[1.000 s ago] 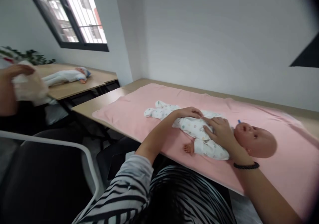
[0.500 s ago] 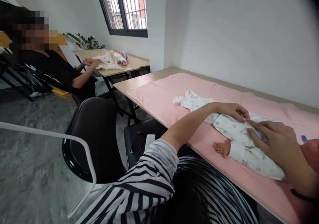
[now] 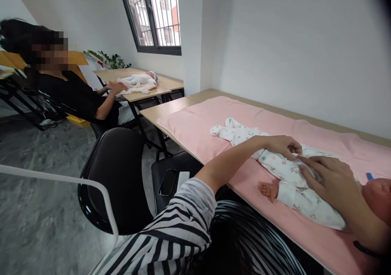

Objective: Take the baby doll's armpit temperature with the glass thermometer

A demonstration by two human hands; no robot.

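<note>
A baby doll (image 3: 376, 195) lies on its back on a pink blanket (image 3: 195, 124), its head at the right edge. It wears a white printed romper (image 3: 282, 165), whose legs stretch away to the left. My left hand (image 3: 284, 145) is closed, with fingertips pinching the romper's front near the doll's middle. From the right, my right hand (image 3: 331, 181) lies over the doll's chest. Its index fingertip meets the same spot as my left fingers, and its thumb presses on the fabric. What the fingertips pinch is partly hidden. One doll hand (image 3: 269, 191) pokes out of a sleeve.
A co-worker (image 3: 70, 91) sits at another table (image 3: 139, 97), hands by a cloth-covered doll (image 3: 137, 81). A black chair (image 3: 114, 177) stands at left. A phone (image 3: 168, 182) and a white object (image 3: 183, 178) lie on a black seat. A wall rises behind my table.
My view has tilted up slightly, so the scene sits lower. Both my hands stay at the romper's front with little movement. The co-worker's raised cloth now lies flat over their doll.
</note>
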